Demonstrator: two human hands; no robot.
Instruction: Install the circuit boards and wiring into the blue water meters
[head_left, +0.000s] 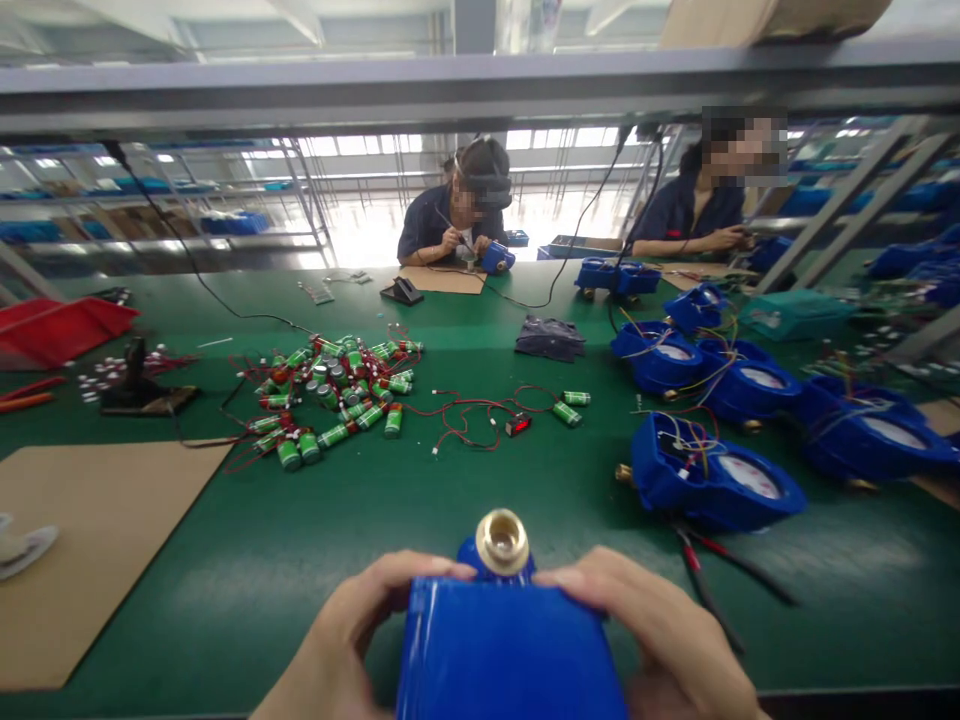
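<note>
A blue water meter (510, 650) with a brass threaded pipe end (502, 543) is held close to me at the bottom middle. My left hand (337, 640) grips its left side, and my right hand (660, 630) grips the right side, thumbs near the top edge. The meter's dial is not visible from here. Beyond the meter lie a small red-lit digital display (517, 425) with thin wires and two green batteries (568, 412). To the right rests another blue water meter (712, 475), its wiring compartment uncovered and wires sticking out.
A heap of green wired batteries (330, 390) covers the left middle of the green table (420, 500). Pliers with dark handles (709, 580) lie at right, near several more meters (750, 385). Cardboard (97, 540) is at left. Two people work across the table under a shelf beam (450, 90).
</note>
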